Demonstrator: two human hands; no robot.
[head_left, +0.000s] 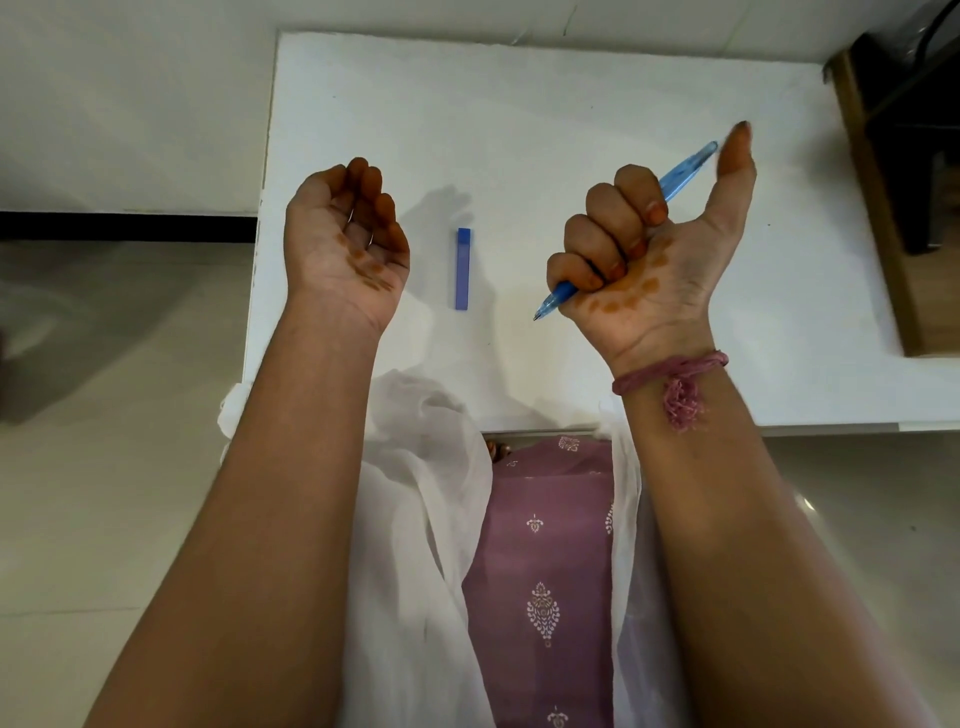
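My right hand (649, 244) is raised palm-up over the white table (571, 93), four fingers curled round a translucent blue pen (685, 171), thumb stretched away. The pen's tip pokes out below my little finger, pointing down-left. My left hand (348, 239) is held palm-up over the table's left side, fingers loosely curled, holding nothing. Between the two hands a small blue rectangular case (462, 269) lies flat on the table, lengthwise toward me, touched by neither hand.
A brown wooden piece of furniture (878, 208) stands against the table's right edge. The table's left edge (260, 208) drops to a light tiled floor (104, 467). My purple patterned clothing and white scarf (415, 519) are at the near edge.
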